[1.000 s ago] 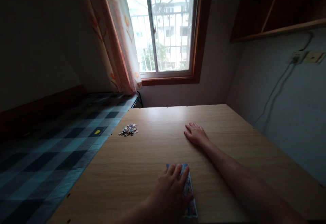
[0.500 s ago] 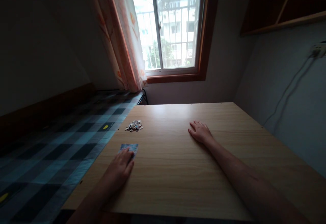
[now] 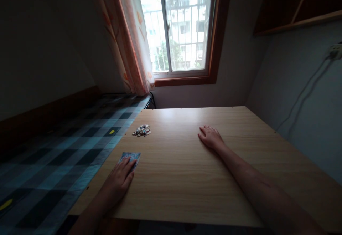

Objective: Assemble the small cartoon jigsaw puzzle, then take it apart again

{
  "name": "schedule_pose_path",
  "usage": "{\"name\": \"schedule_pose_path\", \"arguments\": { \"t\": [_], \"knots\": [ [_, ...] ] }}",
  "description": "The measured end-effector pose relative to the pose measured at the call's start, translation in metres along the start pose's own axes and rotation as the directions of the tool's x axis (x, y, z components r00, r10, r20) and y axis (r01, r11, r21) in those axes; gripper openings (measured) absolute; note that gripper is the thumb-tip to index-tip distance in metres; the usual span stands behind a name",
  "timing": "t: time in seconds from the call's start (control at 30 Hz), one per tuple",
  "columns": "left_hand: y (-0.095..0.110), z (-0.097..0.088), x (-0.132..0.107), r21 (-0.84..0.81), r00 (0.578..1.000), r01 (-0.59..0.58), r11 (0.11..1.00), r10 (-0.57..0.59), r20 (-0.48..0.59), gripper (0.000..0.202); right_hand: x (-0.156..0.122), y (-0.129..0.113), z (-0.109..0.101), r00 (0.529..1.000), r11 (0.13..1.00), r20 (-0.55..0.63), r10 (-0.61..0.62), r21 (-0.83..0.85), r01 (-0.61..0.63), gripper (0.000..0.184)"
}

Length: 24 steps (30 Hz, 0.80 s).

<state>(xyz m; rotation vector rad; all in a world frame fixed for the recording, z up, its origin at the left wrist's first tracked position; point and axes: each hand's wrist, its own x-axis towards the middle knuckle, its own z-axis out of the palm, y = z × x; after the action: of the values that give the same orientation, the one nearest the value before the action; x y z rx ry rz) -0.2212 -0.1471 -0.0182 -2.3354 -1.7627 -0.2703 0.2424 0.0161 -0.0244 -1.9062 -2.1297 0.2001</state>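
My left hand [image 3: 119, 180] lies flat, fingers stretched out, on a small flat printed card or puzzle picture [image 3: 131, 155] near the left edge of the wooden table [image 3: 187, 185]. Most of the card is under my fingers. My right hand [image 3: 211, 137] rests palm down, fingers apart, on the bare tabletop further back and to the right, holding nothing. A small heap of puzzle pieces [image 3: 141, 130] sits beyond my left hand, close to the table's left edge.
A bed with a blue-and-black checked cover [image 3: 53, 156] runs along the table's left side. Behind the table are a window [image 3: 181, 24] and a patterned curtain [image 3: 130, 42]. A wooden shelf [image 3: 294, 6] and a socket with a cable [image 3: 335, 51] are on the right wall.
My left hand has slid the card from the table's near middle to the left edge, then a little further left and nearer. My right hand has stayed flat in place.
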Motion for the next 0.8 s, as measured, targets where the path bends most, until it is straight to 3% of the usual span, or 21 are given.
{"name": "schedule_pose_path", "arguments": {
  "t": [0.2, 0.4, 0.53, 0.8],
  "knots": [
    [-0.004, -0.018, 0.009, 0.022, 0.996, 0.009, 1.0, -0.007, -0.094, 0.052, 0.001, 0.0, 0.0, 1.0, 1.0, -0.009, -0.006, 0.004, 0.006, 0.056],
    [0.016, -0.016, 0.021, 0.092, 0.992, 0.109, 0.99, -0.114, 0.054, 0.055, 0.001, -0.001, -0.001, 1.0, 1.0, -0.016, -0.002, 0.0, 0.002, 0.055],
    [0.026, -0.007, 0.024, 0.157, 0.983, 0.151, 0.976, -0.165, 0.078, 0.055, 0.0, -0.001, -0.002, 1.0, 1.0, -0.014, -0.003, 0.003, 0.003, 0.054],
    [0.01, -0.011, 0.031, 0.143, 0.973, 0.199, 0.97, -0.212, 0.087, 0.055, 0.001, 0.0, 0.0, 1.0, 1.0, -0.017, -0.001, 0.004, 0.001, 0.056]
  ]
}}
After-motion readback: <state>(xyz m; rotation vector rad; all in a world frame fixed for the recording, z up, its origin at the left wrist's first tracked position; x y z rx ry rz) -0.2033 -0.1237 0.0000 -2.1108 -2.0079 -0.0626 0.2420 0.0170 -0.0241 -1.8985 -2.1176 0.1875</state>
